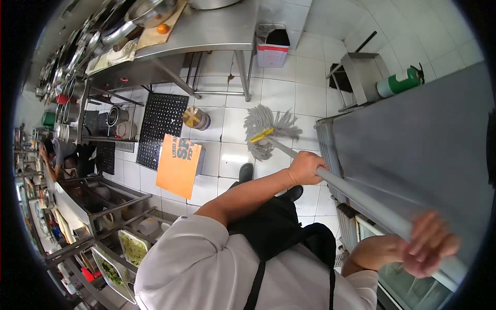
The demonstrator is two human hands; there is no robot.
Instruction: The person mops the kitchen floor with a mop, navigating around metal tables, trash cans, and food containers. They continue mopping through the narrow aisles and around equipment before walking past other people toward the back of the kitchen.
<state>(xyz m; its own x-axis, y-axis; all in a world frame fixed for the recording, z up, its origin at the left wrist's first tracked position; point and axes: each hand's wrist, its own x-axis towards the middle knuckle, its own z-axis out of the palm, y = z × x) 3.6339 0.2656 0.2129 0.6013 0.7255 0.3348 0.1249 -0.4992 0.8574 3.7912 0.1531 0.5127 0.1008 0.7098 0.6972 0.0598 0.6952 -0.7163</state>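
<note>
A mop with grey string [281, 121] and a yellow clamp rests on the white tiled floor, its long pale handle slanting up to the right. My left hand [307, 168] is closed around the lower part of that handle. Higher up, near the right edge of the view, my right hand [429, 245] is wrapped over the handle, its fingers smeared by motion. The mop strings are spread out a little beyond my shoes.
An orange-topped box [176, 168], a round container [196, 119] and a black perforated mat [161, 126] lie left of the mop. A steel table [217, 28] and a bin [273, 46] stand beyond. A grey cabinet [413, 134] flanks the right. A person [67, 155] is far left.
</note>
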